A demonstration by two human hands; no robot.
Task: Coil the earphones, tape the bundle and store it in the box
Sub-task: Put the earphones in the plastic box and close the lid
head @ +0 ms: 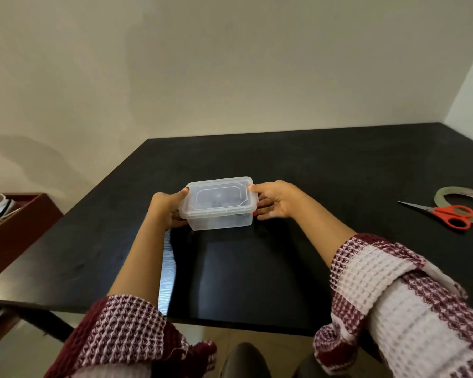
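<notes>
A small clear plastic box [218, 211] stands in the middle of the black table [325, 170] with its lid on. Something dark shows faintly through the plastic; I cannot make out what it is. My left hand [169, 207] grips the box's left end, thumb on the lid's edge. My right hand [273, 199] holds the right end, thumb on the lid's corner and fingers along the side. A small red clip shows at the box's right side by my fingers.
Red-handled scissors [448, 214] lie at the table's right edge, partly on a roll of clear tape [460, 192]. A brown box with white shoes [0, 208] sits beyond the table's left side. A wall stands behind the table.
</notes>
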